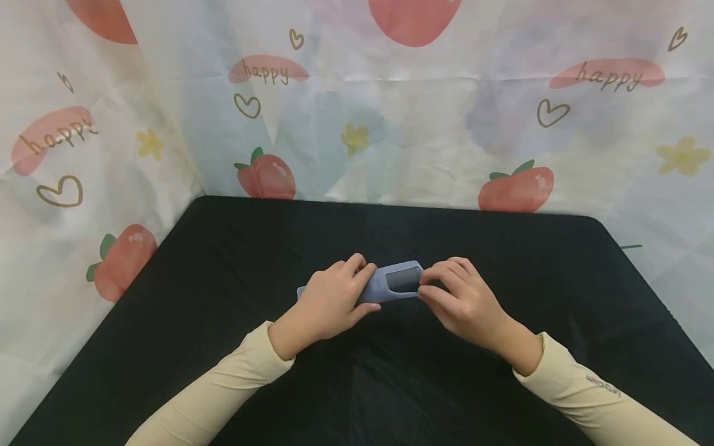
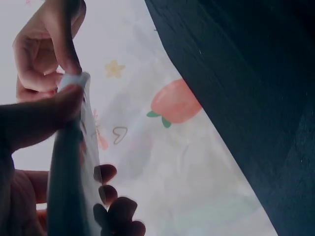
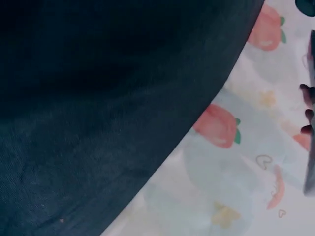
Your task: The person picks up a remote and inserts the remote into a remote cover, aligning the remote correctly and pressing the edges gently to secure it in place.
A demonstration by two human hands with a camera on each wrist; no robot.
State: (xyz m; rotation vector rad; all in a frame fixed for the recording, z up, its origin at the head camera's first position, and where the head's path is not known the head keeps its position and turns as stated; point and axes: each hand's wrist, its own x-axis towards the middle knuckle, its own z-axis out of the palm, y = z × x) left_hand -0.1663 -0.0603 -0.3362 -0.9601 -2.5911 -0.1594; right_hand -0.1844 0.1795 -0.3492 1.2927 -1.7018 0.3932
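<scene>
A long blue-grey case (image 1: 377,289) is held above the black table, slightly tilted; a window near its right end shows a dark, smooth panel (image 1: 404,280). Its exact kind is hard to tell. My left hand (image 1: 333,296) grips its left part, thumb along the near side and fingers over the far side. At the right end, my right hand (image 1: 464,301) pinches the edge between thumb and fingers. The left wrist view shows the case (image 2: 69,172) edge-on, with the right hand (image 2: 47,49) at its far end. Only a sliver of the case (image 3: 310,167) enters the right wrist view.
A black cloth covers the table (image 1: 368,378). Behind and to the left hangs a pale curtain (image 1: 401,136) printed with fruit, hearts and flowers, close to the table's edges.
</scene>
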